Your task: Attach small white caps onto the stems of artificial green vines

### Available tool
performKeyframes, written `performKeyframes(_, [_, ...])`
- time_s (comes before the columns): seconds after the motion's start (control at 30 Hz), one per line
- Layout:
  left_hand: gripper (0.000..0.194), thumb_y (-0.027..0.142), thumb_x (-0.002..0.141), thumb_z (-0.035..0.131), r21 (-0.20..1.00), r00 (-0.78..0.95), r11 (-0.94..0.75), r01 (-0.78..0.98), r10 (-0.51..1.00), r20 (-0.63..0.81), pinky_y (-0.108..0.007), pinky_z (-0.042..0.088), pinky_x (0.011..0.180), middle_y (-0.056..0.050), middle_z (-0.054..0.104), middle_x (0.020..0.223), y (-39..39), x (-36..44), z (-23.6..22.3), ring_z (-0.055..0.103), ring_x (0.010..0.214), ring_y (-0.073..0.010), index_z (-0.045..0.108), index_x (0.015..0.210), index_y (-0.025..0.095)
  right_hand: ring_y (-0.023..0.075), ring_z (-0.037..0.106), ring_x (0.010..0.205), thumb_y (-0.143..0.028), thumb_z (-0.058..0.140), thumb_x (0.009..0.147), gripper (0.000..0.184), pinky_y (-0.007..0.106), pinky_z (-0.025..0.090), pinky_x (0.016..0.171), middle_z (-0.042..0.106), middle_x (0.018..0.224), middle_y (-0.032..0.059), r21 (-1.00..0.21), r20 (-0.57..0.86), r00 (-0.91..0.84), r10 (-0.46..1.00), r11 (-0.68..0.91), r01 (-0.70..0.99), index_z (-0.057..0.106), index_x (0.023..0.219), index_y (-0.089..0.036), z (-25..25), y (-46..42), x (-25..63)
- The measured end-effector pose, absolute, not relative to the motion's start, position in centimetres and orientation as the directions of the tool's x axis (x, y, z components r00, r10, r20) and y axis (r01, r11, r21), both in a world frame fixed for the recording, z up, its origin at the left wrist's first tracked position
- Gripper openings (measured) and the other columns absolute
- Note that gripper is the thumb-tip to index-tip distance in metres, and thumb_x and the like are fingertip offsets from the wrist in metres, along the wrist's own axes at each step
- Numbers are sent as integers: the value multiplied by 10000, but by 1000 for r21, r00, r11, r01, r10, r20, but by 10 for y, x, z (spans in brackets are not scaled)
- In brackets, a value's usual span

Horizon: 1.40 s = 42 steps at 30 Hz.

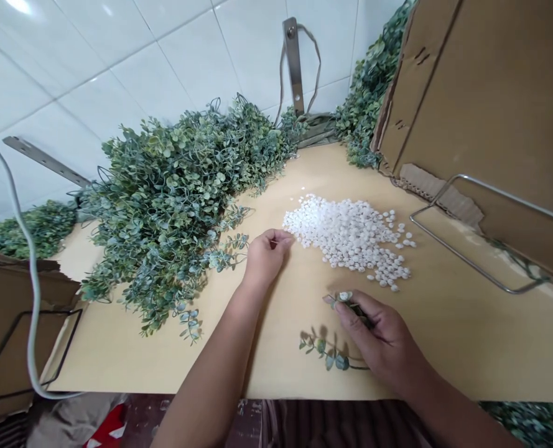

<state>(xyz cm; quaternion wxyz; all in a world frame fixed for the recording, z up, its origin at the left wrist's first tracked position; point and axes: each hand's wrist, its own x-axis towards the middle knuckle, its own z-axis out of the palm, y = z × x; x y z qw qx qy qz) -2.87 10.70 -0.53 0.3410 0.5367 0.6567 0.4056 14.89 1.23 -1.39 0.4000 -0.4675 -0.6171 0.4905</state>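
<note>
My left hand (265, 254) rests on the pale wooden table (444, 336), fingers curled in a pinch at the left edge of a heap of small white round pieces (351, 236); what it pinches is too small to make out. My right hand (379, 339) is closed on a green artificial leafy sprig (325, 351), with a small white piece at the sprig's tip near my fingertips. The sprig's leaves trail left of that hand on the table. A big pile of green artificial foliage (173, 193) lies just left of my left hand.
Cardboard boxes stand at the right (486, 99) and at the left (5, 311). A metal wire frame (467, 255) lies at the right of the white heap. More foliage (369, 87) fills the back right corner. A white cable (24, 261) hangs at the left. White tiled wall behind.
</note>
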Motion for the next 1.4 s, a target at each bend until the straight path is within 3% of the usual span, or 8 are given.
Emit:
performKeyframes(0.1, [101,225,668,700,989,-143,124,79,983,-112,-218,420,537,37,574,510,76,-24,2,490,482,-86,629,655,155,121,439,488,-359,424,902,277,215,404,495,422,511,-37,-984,33,-240,970,74,162,551,717,-197,-14,12,148])
performKeyframes(0.23, [219,279,592,788,968,-161,238,-84,955,-249,-214,460,570,9,641,569,35,-15,5,532,527,-82,718,752,146,107,420,504,-332,445,884,283,207,378,494,405,528,-40,-983,38,-197,980,72,168,480,637,-197,-13,11,147])
performKeyframes(0.43, [180,223,653,758,961,-128,253,-114,955,-266,-220,501,662,-17,713,684,18,-1,7,604,618,-96,764,827,182,81,339,459,-251,463,831,281,202,315,440,336,505,-60,-972,90,-144,985,119,202,396,563,-203,-11,10,146])
performKeyframes(0.83, [124,155,594,791,938,-79,270,-217,953,-293,-207,535,696,-7,749,701,12,7,-1,650,646,-97,761,709,188,139,554,667,-177,505,831,115,251,455,643,566,670,10,-915,249,-154,956,284,286,559,730,-183,-15,12,145])
performKeyframes(1.03, [140,190,550,830,932,-66,251,-260,959,-277,-216,553,718,-1,749,682,15,6,-2,667,641,-103,751,666,190,132,574,680,-161,495,855,136,246,467,649,580,703,16,-922,258,-176,950,296,249,554,734,-184,-13,12,144])
performKeyframes(1.4, [153,211,538,834,965,-145,191,-181,965,-218,-267,585,701,-22,756,687,13,9,-4,694,642,-144,741,656,183,147,619,787,-109,516,840,126,258,494,735,629,793,37,-907,354,-140,925,376,189,587,778,-193,-16,12,144])
